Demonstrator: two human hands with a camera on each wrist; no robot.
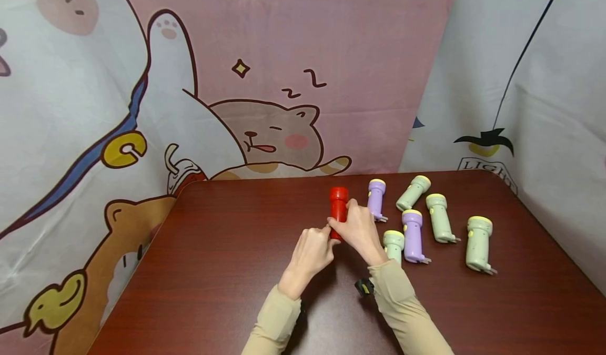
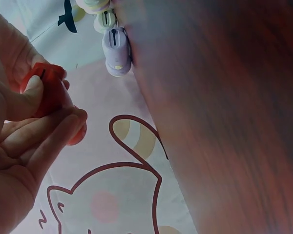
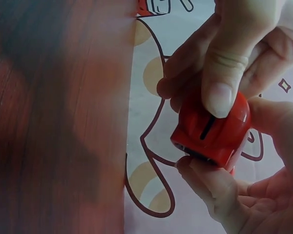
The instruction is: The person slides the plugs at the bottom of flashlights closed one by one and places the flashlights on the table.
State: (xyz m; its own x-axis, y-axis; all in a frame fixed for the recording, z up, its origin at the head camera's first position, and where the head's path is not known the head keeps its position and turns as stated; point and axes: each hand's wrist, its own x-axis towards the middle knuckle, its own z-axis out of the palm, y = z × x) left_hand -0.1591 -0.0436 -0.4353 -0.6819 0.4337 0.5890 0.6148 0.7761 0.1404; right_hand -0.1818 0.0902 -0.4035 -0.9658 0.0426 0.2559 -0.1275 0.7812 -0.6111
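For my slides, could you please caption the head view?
Left hand and right hand hold a red flashlight beside two purple flashlights and four pale-green flashlights.

Head view bright, mostly sharp; soft shadows under sleeves (image 1: 407, 310), pale sheen on worktop (image 1: 232, 250) between them. Wrist views dimmer, worktop grain blurred; dark shadow across it in right one.

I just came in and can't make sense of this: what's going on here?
A person is holding a red flashlight over the brown table, with the left hand and the right hand both on it. One thumb rests by the dark slot at its end. To the right, two purple flashlights and four pale green ones are on the table, untouched.
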